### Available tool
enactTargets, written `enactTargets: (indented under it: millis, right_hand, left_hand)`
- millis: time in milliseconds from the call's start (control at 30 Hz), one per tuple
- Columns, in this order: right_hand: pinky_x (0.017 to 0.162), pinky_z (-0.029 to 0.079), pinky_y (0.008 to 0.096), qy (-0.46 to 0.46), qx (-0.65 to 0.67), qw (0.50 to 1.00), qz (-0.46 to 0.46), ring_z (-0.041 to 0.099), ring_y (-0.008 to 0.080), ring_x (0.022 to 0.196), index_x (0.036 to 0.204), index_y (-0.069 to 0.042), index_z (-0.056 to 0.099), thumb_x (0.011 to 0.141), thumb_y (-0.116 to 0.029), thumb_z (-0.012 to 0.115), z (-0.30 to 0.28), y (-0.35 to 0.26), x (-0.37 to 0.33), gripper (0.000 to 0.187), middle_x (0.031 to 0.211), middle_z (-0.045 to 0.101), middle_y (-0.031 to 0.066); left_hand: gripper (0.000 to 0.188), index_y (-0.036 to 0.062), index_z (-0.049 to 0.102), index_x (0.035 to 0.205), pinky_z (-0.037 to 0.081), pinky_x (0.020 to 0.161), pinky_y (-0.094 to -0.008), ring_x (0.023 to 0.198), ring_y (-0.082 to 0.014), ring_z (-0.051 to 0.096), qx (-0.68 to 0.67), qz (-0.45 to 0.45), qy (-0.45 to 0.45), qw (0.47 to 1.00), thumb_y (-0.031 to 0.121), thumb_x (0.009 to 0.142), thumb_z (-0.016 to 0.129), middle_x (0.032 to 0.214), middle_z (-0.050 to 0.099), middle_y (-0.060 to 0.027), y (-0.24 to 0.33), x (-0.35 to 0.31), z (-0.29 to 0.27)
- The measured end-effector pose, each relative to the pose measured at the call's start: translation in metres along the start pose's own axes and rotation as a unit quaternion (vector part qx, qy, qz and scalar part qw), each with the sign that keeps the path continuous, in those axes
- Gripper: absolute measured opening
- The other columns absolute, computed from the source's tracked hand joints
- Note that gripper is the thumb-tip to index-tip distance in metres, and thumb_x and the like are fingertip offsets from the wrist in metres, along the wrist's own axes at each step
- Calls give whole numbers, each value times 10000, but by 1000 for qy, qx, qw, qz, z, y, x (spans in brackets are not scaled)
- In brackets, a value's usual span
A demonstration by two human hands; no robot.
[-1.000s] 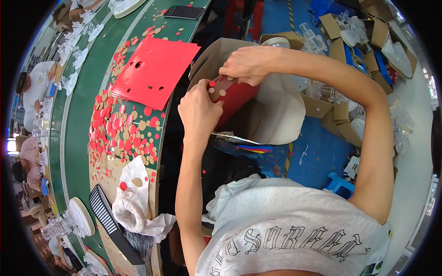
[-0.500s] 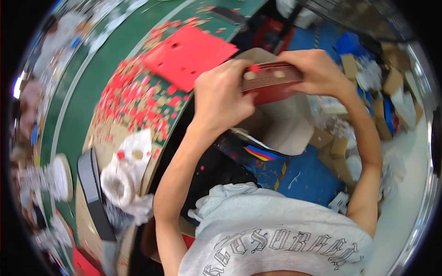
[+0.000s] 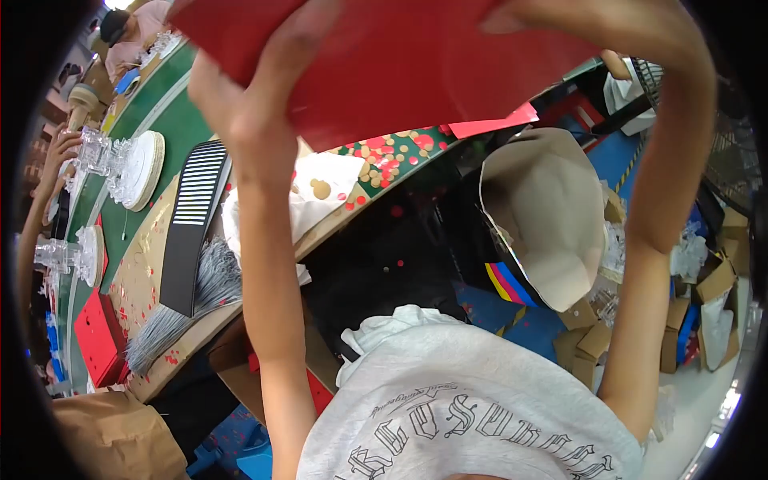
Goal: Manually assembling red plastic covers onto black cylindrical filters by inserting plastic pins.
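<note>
Red sheet (image 3: 416,72), layer count not tellable, is held between 2 hands: left hand (image 3: 244,108) grips its left end, right hand (image 3: 560,14) its right part, blurred, so neither is nearer. Its visible long axis runs crosswise from hand to hand. Grey-bristled brush (image 3: 188,248) lies on the worktop (image 3: 179,112) below-left of the left hand; open carton (image 3: 556,200), below the right.

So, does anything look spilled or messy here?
Yes. Small round red and tan discs lie loose over the long green table, and a few are on something black below its edge. Scattered like that, they look spilled. The large flat red piece held up is too blurred to check.
</note>
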State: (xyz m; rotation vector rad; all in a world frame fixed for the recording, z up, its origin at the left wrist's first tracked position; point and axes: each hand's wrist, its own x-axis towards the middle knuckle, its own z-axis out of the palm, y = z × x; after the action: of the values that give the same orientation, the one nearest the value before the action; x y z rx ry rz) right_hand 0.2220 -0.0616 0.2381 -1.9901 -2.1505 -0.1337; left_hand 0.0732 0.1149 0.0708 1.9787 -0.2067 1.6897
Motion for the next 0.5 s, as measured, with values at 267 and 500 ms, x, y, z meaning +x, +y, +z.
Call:
enactTargets:
  millis: [267, 500]
  right_hand:
    - [832, 532, 426, 0, -23, 998, -54, 659, 390, 952, 1173, -15, 575, 678, -308, 845, 149, 49, 39, 635, 1016, 683, 195]
    - [787, 536, 422, 135, -28, 987, -78, 670, 333, 913, 1134, -31, 590, 752, -429, 787, 173, 49, 41, 587, 931, 670, 132]
  left_hand:
    - [479, -38, 570, 1245, 497, 895, -317, 982, -183, 629, -78, -362, 102, 923, 113, 826, 747, 1115, 659, -114, -15, -79, -9]
    - [542, -52, 476, 1355, 366, 1078, -353, 1200, -222, 539, -82, -333, 227, 911, 375, 1021, 445, 1290, 567, -182, -3, -63, 0]
